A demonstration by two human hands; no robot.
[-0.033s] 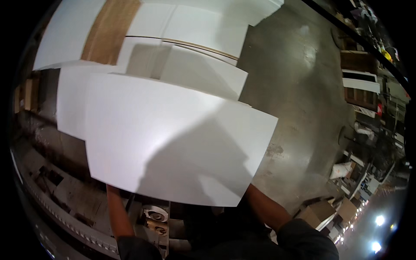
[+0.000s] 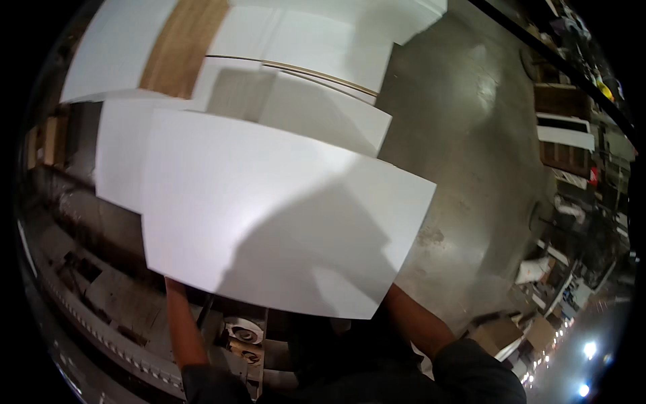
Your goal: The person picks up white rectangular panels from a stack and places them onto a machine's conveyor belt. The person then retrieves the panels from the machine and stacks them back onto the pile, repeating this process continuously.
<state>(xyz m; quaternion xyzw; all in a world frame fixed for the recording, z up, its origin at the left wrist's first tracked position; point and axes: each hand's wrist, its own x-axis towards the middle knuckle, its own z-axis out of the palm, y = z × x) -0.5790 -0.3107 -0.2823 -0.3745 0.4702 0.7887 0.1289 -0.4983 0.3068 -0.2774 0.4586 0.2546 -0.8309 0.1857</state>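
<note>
A large flat white panel (image 2: 282, 209) fills the middle of the view, its near edge towards me. My left forearm (image 2: 185, 323) reaches up to the near left corner, and the left hand disappears beneath the panel. On the other side, my right forearm (image 2: 418, 322) runs under the near right end, where that hand is also covered. Both hands seem to hold the panel from below; no fingers show. Past its far edge lie more white boards, among them a smaller white piece (image 2: 330, 111) and a white board with a wood-coloured band (image 2: 176, 50).
Grey concrete floor (image 2: 464, 182) stretches along the right. Beyond it, brown and white pieces and cardboard boxes (image 2: 498, 333) crowd the far right. Machinery with a long toothed rail (image 2: 101, 343) runs along the lower left, and a round metal part (image 2: 243, 331) sits below the panel.
The panel and the boards beyond it appear slightly farther right in the view. My arms stay at its near edge.
</note>
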